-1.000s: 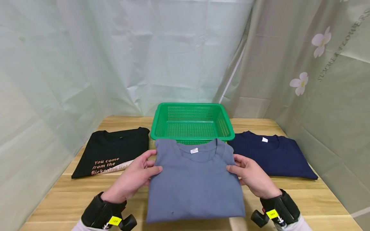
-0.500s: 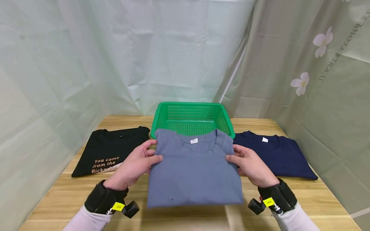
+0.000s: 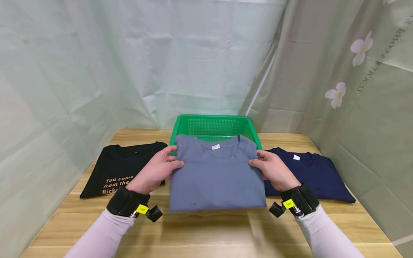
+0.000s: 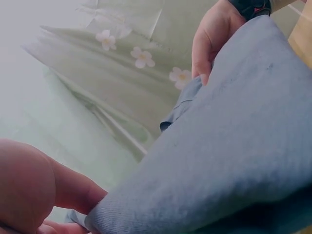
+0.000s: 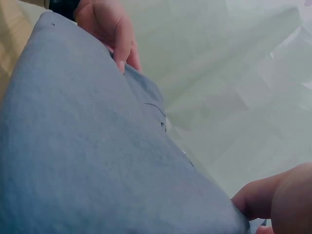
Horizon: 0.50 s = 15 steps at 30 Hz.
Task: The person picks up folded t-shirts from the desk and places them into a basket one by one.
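A folded grey-blue T-shirt (image 3: 217, 179) with a white neck label hangs raised over the table between my two hands, its collar side away from me. My left hand (image 3: 158, 170) pinches its left edge, thumb on top and fingers beneath. On the opposite edge my right hand (image 3: 274, 170) grips in the same way. Both wrist views show the shirt's cloth (image 4: 234, 131) sloping between the hands, a thumb (image 5: 263, 197) lying on its edge. Behind the shirt stands a green plastic basket (image 3: 213, 120), its front part hidden by the collar.
A folded black T-shirt (image 3: 124, 165) with printed lettering lies on the wooden table (image 3: 206, 236) at left, partly behind my left hand. At right lies a folded navy T-shirt (image 3: 309, 175). Pale curtains (image 3: 200, 64) enclose the table's back and sides.
Both hands have moved forward and up with the grey-blue T-shirt. Its collar now overlaps the basket's front, and more of the table shows below it. The basket and other shirts stay put.
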Available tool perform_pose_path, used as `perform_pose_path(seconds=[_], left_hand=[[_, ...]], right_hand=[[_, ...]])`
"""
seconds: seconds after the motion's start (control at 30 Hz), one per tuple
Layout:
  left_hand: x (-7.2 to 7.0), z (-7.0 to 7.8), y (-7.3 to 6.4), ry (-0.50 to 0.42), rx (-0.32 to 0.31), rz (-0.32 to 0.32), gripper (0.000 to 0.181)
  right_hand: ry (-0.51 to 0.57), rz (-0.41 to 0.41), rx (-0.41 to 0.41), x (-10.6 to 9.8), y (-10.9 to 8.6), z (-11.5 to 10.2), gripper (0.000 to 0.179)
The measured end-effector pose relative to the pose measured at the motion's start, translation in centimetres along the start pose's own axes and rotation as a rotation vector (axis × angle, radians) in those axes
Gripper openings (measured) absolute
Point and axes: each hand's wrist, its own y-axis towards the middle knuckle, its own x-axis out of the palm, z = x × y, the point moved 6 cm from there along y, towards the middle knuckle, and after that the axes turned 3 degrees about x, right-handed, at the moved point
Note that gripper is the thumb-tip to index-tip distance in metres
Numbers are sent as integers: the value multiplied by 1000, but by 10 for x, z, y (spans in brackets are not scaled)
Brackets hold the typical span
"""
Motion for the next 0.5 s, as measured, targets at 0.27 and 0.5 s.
perform_pose_path(seconds=[0.27, 0.5], left_hand=[[-5, 4, 29, 89, -13, 69, 79], [-10, 9, 51, 72, -43, 103, 79]], right_hand=[[-71, 70, 24, -11, 28, -10, 73], [-55, 74, 37, -16, 52, -17, 65]])
